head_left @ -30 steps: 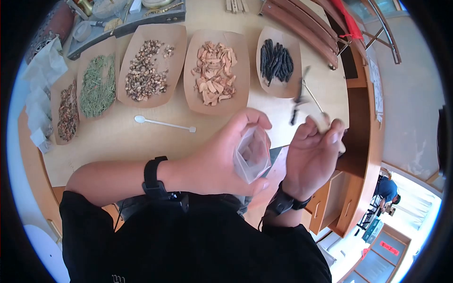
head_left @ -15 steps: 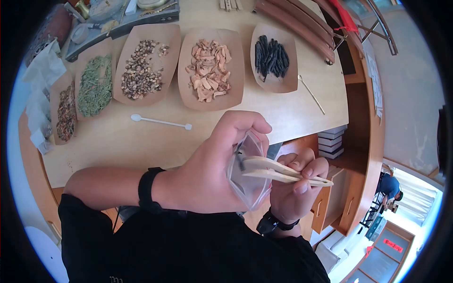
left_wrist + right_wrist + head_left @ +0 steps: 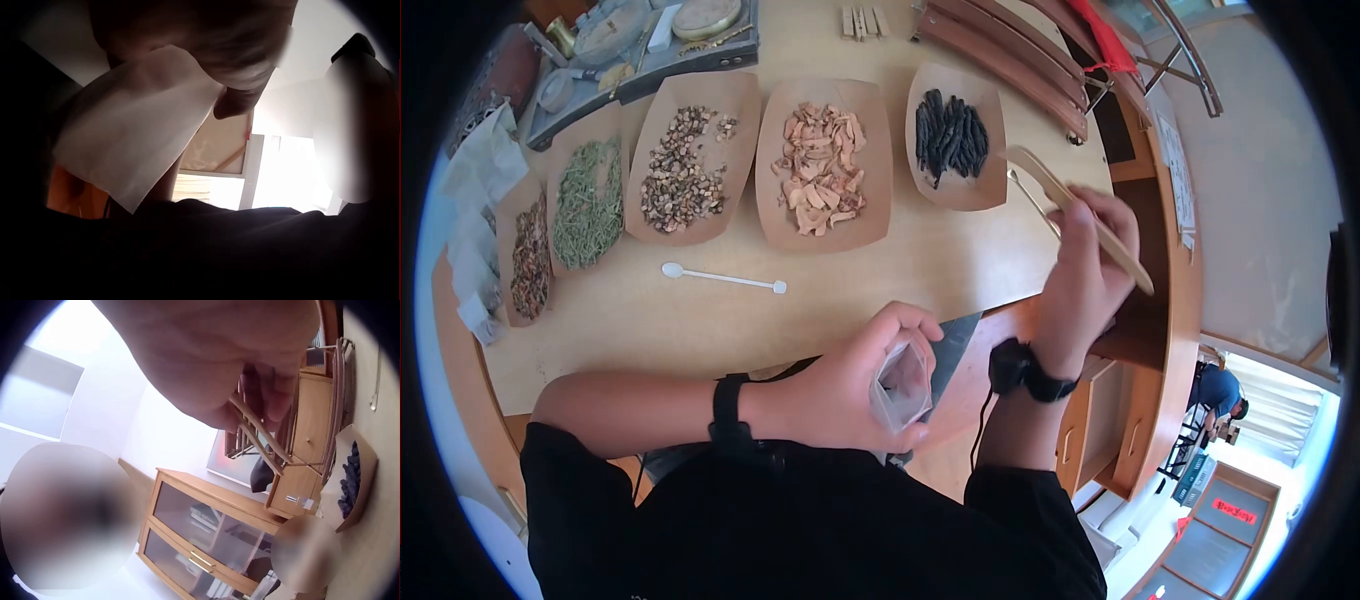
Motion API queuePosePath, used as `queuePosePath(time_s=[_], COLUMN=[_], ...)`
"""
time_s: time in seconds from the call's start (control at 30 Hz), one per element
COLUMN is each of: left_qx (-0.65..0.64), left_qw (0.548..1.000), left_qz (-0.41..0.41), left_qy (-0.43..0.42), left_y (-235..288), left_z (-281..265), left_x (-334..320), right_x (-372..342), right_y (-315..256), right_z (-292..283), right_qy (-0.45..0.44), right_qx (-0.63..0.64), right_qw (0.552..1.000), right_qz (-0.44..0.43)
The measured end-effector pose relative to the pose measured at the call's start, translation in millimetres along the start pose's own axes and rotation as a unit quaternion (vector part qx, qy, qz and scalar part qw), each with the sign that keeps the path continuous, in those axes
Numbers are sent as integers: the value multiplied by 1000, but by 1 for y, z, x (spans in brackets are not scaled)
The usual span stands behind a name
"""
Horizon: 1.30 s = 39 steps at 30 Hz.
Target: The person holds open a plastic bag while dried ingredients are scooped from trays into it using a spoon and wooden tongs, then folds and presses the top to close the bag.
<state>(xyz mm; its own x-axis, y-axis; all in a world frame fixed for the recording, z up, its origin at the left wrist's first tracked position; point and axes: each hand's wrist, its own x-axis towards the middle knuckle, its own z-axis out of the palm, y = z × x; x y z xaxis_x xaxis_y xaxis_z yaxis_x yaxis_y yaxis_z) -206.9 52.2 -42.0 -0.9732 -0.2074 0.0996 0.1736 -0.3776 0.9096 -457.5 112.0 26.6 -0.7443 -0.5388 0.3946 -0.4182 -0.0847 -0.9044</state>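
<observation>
In the head view my left hand [image 3: 840, 385] holds a small clear bag [image 3: 902, 385], its mouth spread and something dark inside. The bag's side [image 3: 137, 125] fills much of the left wrist view, under the hand [image 3: 187, 37]. My right hand [image 3: 1095, 250] pinches wooden tweezers [image 3: 1122, 255], their tips near the right edge of the tray [image 3: 928, 185] of black, stick-like pieces [image 3: 950, 135]. The right wrist view shows the tweezers [image 3: 261, 434] below the right hand [image 3: 225, 356], with nothing visible between their tips, and the black pieces [image 3: 351, 481] at the right.
Left of the black pieces stand paper trays of pale slices [image 3: 825, 165], brown chunks [image 3: 685, 170], green stems [image 3: 590, 200] and a dark mixture [image 3: 532, 260]. A white spoon [image 3: 723, 278] and a thin golden stick [image 3: 1032, 200] lie on the table [image 3: 610, 325]. A brown rack [image 3: 1000, 50] is at the back right.
The right hand has moved from the bag's mouth up and right, bringing the tweezers beside the black pieces' tray. The left hand and bag have shifted slightly down and left.
</observation>
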Motion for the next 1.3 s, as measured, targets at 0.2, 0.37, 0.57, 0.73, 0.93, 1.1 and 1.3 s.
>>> queuePosePath(time_s=[0.2,0.37,0.57,0.73,0.93,1.1,1.3], left_qx=[19,10,2,-17,-79,-139,-172], left_qw=[998,997,997,996,993,988,981], left_qz=[-51,-66,-74,-77,-86,-63,-90], left_qy=[-37,-26,-26,-31,-33,10,-3], left_y=[-9,-3,-3,-4,-5,0,29], left_z=[-7,-15,-14,-17,-17,-22,-24], left_x=[2,4,4,5,6,13,14], right_x=[57,75,83,74,31,-3,-45], right_y=[36,40,41,46,8,-17,-52], right_z=[47,75,76,64,40,-5,-31], right_qy=[-127,-152,-154,-62,10,-54,-144], right_qx=[-110,-161,-205,-12,52,130,173], right_qw=[983,970,965,998,997,979,966], right_qz=[-77,-98,-58,-13,-58,-150,-129])
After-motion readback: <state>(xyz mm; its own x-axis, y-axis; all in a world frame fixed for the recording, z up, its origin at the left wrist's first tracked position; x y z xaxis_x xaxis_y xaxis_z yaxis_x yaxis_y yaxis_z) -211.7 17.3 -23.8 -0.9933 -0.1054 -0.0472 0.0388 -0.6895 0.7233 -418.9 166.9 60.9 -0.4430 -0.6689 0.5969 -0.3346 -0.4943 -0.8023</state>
